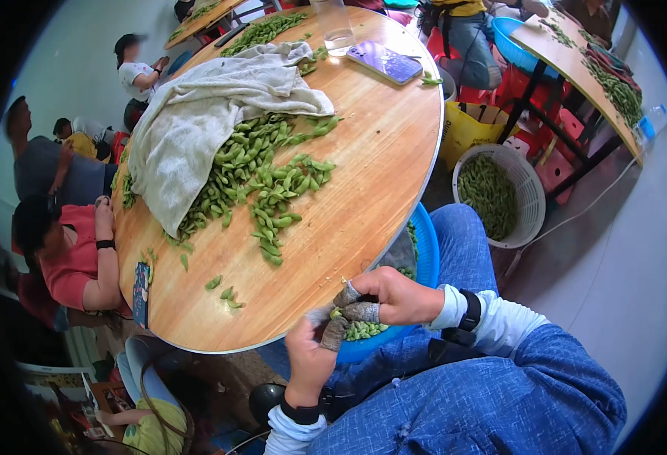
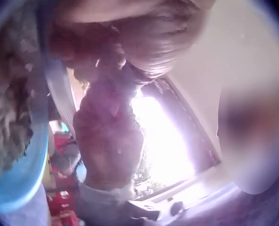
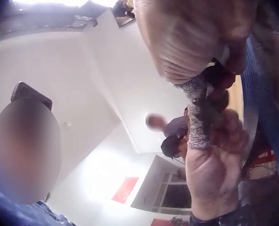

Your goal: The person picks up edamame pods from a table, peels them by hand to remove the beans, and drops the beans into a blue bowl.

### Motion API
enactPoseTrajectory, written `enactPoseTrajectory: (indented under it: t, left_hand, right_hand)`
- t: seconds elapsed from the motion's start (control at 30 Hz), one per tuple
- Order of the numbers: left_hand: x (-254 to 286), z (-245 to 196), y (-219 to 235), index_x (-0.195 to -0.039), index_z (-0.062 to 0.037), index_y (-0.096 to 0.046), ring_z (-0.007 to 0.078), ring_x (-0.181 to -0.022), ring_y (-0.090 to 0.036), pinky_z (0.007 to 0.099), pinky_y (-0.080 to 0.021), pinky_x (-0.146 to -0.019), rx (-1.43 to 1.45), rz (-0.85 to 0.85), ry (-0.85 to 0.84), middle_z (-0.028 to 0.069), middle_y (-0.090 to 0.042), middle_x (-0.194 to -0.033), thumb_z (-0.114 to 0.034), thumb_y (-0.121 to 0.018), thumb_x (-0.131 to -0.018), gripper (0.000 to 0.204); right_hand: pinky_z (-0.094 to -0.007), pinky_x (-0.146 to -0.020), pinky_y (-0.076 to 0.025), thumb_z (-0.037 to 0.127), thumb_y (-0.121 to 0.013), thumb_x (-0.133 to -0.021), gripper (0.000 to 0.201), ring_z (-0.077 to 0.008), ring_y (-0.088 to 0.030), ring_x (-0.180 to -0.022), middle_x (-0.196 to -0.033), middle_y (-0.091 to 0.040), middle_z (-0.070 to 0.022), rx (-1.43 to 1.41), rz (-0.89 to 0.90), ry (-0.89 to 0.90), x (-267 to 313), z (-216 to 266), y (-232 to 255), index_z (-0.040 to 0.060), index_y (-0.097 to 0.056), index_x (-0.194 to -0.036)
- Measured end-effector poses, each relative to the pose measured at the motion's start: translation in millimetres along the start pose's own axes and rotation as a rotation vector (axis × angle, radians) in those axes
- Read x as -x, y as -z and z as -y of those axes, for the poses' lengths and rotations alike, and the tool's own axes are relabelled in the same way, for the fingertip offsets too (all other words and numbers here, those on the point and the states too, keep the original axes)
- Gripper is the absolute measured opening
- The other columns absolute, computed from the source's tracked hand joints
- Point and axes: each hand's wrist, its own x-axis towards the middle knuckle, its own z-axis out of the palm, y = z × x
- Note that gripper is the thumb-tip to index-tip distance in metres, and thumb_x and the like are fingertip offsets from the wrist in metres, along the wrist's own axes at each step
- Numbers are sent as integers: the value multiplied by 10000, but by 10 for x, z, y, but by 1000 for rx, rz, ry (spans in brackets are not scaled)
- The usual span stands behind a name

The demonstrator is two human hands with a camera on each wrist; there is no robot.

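Both hands meet over a blue basin (image 1: 427, 250) at the round table's edge. Grey cloth sleeves (image 1: 334, 334) wrap the thumbs and some fingers. Between the fingertips shows a bit of a green soybean pod (image 1: 336, 312); the left hand (image 1: 309, 364) and right hand (image 1: 405, 297) pinch it from either side. Motion blurs the left fingertips. Shelled green beans (image 1: 365, 331) lie in the basin below. In the right wrist view, the left hand (image 3: 212, 176) faces the right hand (image 3: 191, 42), thumbs close together. The left wrist view is dim and hides the pod.
A pile of soybean pods (image 1: 231, 163) lies on the wooden table (image 1: 364, 174), partly under a grey cloth (image 1: 185, 125). A purple phone (image 1: 384, 62) and a clear cup (image 1: 335, 30) stand at the back. A white basket (image 1: 466, 163) of pods sits on the floor at right. People sit at left.
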Motion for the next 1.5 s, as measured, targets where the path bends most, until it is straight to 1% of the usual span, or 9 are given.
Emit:
enactPoseTrajectory:
  t: [0.07, 0.17, 0.23, 0.57, 0.97, 1.13, 1.2, 1.4, 1.5]
  left_hand:
    - [-4, -195, -33, -924, 52, -562, 115, -786, -572, 239, -462, -719, -178, -133, -96, 65, -606, -831, 2, -617, -762, 178]
    - [-33, -257, 35, -928, 56, -565, 110, -770, -572, 230, -463, -700, -321, 61, -35, 64, -609, -843, -5, -607, -774, 170]
    - [-65, -235, 43, -940, 57, -575, 110, -743, -578, 239, -471, -667, -142, 92, 23, 74, -622, -829, -9, -623, -753, 204]
    - [-159, -293, 56, -951, 55, -567, 110, -758, -572, 240, -474, -667, 175, 187, 224, 65, -610, -850, -1, -628, -757, 211]
    - [-177, -19, -37, -852, 40, -531, 101, -688, -545, 232, -452, -623, -91, 40, 42, 53, -577, -750, 80, -542, -677, 179]
    - [-156, 10, -41, -912, 40, -482, 132, -730, -562, 228, -459, -652, 169, 65, 188, 89, -572, -831, 108, -507, -665, 258]
    - [-156, 8, -53, -906, 39, -483, 129, -731, -561, 229, -461, -652, 137, 51, 93, 90, -571, -829, 126, -487, -674, 248]
    - [-57, -5, -2, -945, 40, -494, 148, -767, -571, 244, -458, -697, 144, -50, -21, 106, -574, -851, 11, -414, -815, 156]
    - [-38, -75, 51, -984, 10, -501, 99, -705, -508, 217, -416, -650, 125, 95, 94, 48, -549, -819, -128, -477, -863, 185]
  right_hand:
    - [-328, -593, -436, 36, -568, -716, 113, -269, -565, -650, -716, -568, -179, 150, -34, 27, 2, 21, 1, -20, -556, -813]
    - [-366, -563, -425, 15, -553, -665, 109, -359, -545, -654, -700, -543, -212, 290, -53, 28, 2, 161, 7, -19, -546, -769]
    - [-382, -548, -418, 7, -545, -642, 107, -389, -529, -661, -685, -534, -219, 298, -71, 18, -6, 235, -2, -20, -540, -746]
    - [-369, -516, -406, 2, -540, -634, 107, -358, -526, -577, -640, -523, -215, 198, -104, -27, 17, 177, 10, -24, -558, -736]
    - [-410, -590, -441, -26, -530, -560, 209, -389, -547, -682, -679, -544, -221, 480, -98, 104, 39, 83, -71, -14, -559, -766]
    - [-417, -593, -432, -6, -535, -598, 192, -397, -542, -696, -683, -538, -230, 466, -119, 55, 74, 72, -79, -21, -547, -789]
    - [-406, -595, -434, 33, -555, -655, 142, -396, -540, -711, -707, -550, -228, 451, -119, 42, 71, 84, -86, -16, -552, -788]
    - [-300, -592, -439, 87, -564, -777, 122, -187, -562, -629, -707, -575, -139, 219, -294, 5, 0, 129, -14, -3, -563, -859]
    - [-203, -605, -406, 152, -537, -852, 141, -52, -493, -699, -772, -572, 18, -370, -214, -164, -6, 103, 11, 17, -578, -862]
